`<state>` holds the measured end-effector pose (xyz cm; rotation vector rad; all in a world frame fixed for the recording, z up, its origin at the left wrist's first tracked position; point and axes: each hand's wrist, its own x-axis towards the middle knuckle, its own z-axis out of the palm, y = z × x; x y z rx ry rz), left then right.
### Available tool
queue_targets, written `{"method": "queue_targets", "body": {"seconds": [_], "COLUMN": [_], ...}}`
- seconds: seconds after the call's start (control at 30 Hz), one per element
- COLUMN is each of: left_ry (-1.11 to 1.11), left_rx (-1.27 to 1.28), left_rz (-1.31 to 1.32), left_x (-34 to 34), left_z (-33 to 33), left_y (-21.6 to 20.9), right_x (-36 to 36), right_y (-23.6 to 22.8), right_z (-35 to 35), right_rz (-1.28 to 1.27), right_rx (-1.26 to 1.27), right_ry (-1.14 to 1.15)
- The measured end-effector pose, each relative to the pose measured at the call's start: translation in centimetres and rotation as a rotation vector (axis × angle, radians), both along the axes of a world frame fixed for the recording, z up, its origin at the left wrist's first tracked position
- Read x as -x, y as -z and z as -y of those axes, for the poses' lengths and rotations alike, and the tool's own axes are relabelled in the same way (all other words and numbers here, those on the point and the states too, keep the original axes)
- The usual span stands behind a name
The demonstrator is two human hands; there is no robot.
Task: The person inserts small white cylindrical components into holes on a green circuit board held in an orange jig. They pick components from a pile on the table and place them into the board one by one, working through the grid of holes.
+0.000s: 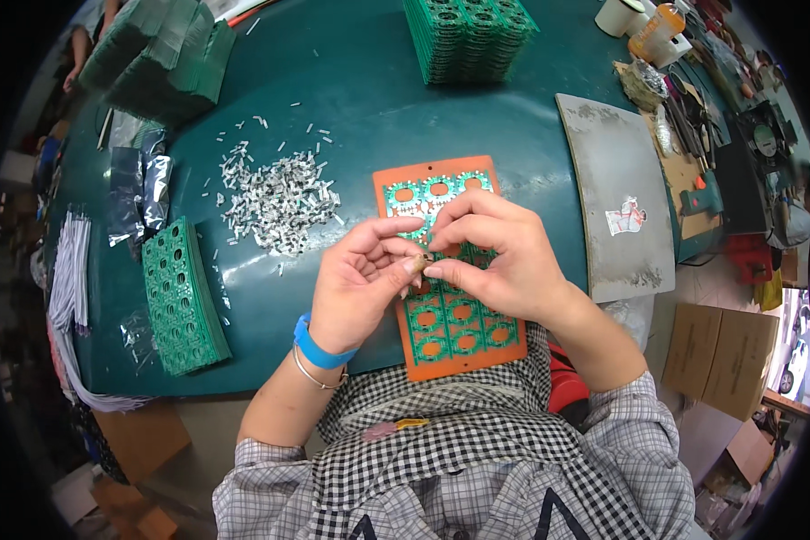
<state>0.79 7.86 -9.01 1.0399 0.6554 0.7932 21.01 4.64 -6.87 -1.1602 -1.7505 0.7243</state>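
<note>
Left hand (360, 279) and right hand (502, 247) pinch narrowly, contents unclear, over green table (333, 108) near cardboard box (722, 360).

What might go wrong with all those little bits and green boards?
Three things, maybe. The left hand and right hand meet over the orange tray; anything in their fingertips is too tiny to make out, so it might slip and drop. The small pale pieces lie loose and partly scattered, so a careless sweep could spread them. The stack of green boards at the left sits near the table's front edge, so a bump might tip it.
</note>
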Motion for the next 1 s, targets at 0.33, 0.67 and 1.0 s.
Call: {"method": "queue_targets", "body": {"seconds": [0.33, 0.67, 1.0], "left_ry": [0.052, 0.034, 0.002], "left_rx": [-0.022, 0.283, 0.345], "left_rz": [-0.078, 0.166, 0.222], "left_x": [0.4, 1.4, 1.4], "left_z": [0.2, -1.1, -1.9], "left_y": [1.2, 1.2, 1.8], "right_x": [0.4, -5.4, -6.1], "right_y": [-0.1, 0.7, 2.4], "right_z": [0.1, 3.7, 4.9], "right_rz": [-0.001, 0.138, 0.215], "right_rx": [-0.089, 0.1, 0.051], "right_ry": [0.005, -0.129, -0.079]}}
